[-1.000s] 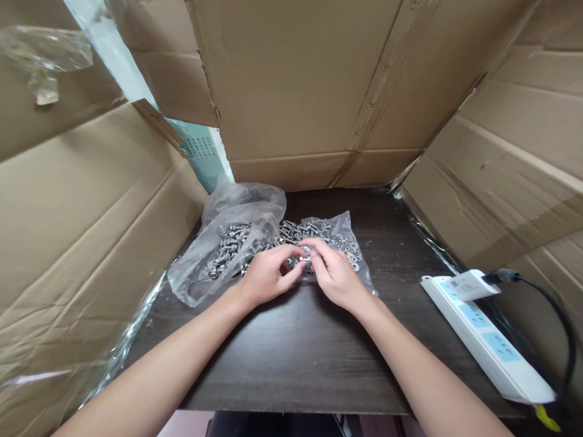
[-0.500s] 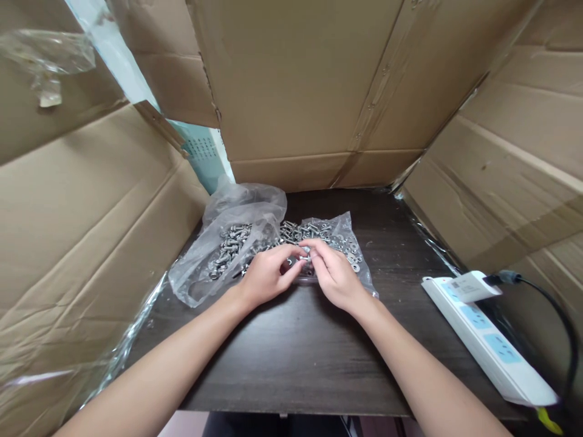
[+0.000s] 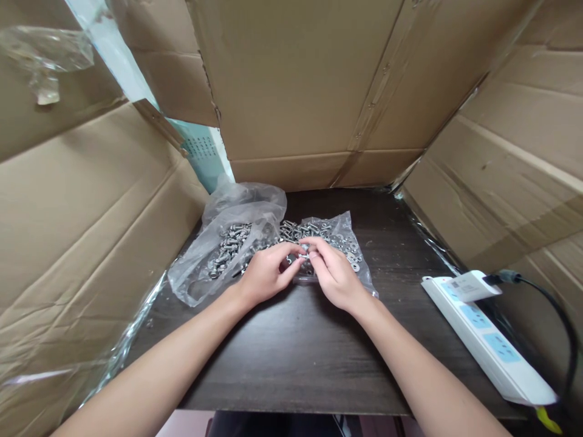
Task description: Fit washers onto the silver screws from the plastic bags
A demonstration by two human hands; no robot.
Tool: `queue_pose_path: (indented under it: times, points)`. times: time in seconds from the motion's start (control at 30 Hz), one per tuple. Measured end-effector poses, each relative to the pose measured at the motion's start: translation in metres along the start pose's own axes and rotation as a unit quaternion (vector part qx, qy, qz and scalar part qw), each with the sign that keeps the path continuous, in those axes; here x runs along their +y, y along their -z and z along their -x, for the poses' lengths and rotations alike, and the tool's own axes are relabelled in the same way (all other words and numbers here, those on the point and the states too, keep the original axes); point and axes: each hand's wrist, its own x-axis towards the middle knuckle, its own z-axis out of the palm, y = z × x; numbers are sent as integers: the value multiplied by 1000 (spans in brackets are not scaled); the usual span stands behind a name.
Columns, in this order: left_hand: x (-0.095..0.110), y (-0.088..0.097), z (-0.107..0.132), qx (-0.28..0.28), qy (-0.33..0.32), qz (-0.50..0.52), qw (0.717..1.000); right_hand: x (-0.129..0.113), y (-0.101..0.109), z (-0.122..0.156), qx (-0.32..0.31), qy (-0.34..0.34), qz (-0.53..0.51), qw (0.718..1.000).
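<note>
My left hand (image 3: 264, 273) and my right hand (image 3: 332, 273) meet fingertip to fingertip over the middle of a dark wooden table (image 3: 296, 352). Both pinch a small metal screw (image 3: 304, 257) between them; I cannot make out whether a washer or nut is on it. Behind the hands lie two clear plastic bags: the left bag (image 3: 228, 249) holds several screws, the right bag (image 3: 339, 237) holds screws and washers. The right hand rests on the near edge of the right bag.
Cardboard walls (image 3: 310, 91) enclose the table at the back, left (image 3: 82, 230) and right (image 3: 510, 164). A white power strip (image 3: 483, 337) with a black cable (image 3: 546, 303) lies at the right. Clear film (image 3: 132, 340) hangs along the left edge.
The fingers of both hands have shifted slightly around the small screw. Hands, arms and bags stay where they were.
</note>
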Motion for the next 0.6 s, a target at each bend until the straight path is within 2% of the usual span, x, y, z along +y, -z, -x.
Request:
queue_pose_path:
  times: [0.37, 0.6]
  points:
    - [-1, -1, 0, 5, -8, -4, 1000, 0, -1, 0, -14, 8, 6, 1000]
    - [-2, -1, -1, 10, -1, -3, 1000, -1, 0, 0, 4, 26, 10, 1000]
